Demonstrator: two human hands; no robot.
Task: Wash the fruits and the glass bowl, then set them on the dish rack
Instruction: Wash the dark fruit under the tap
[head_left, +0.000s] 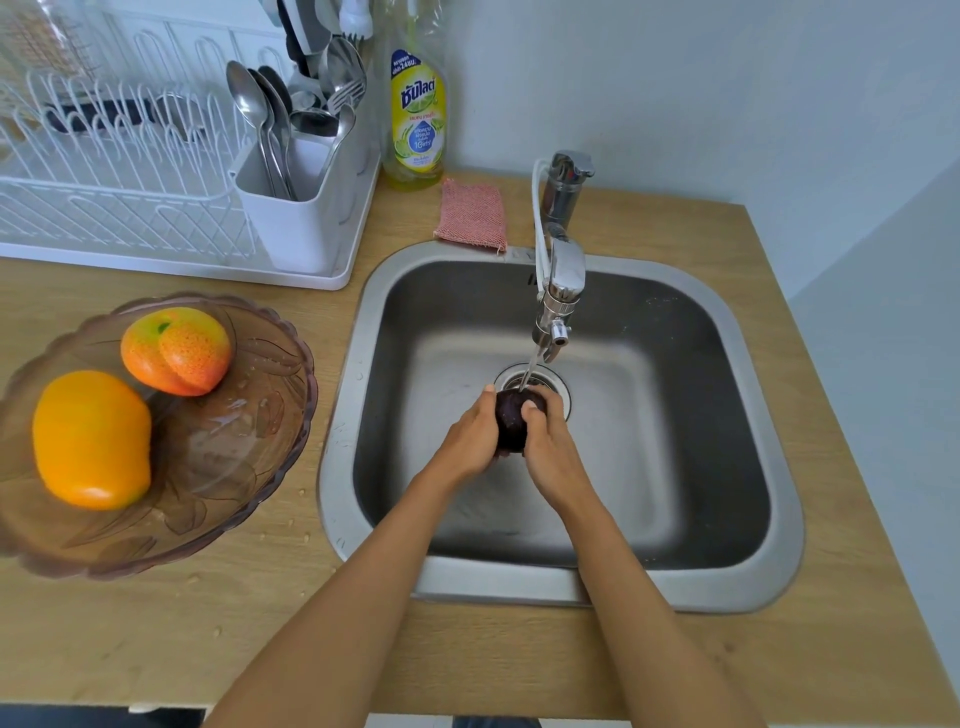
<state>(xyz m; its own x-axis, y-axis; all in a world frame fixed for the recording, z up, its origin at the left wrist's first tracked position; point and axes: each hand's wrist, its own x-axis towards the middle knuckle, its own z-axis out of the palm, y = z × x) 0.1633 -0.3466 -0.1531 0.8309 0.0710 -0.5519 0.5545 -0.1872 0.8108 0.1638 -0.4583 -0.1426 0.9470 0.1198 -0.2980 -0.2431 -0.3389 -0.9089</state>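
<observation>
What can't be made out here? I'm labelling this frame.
- Dark fruit, head view: mostly covered by the left hand and right hand; its kind is unclear.
- Bowl: left rim cut by the frame edge.
- Rack: its far contents blurred.

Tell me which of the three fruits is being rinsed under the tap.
The dark purple fruit, held by both hands over the sink. The orange mango and peach-coloured fruit sit in the glass bowl.
</observation>
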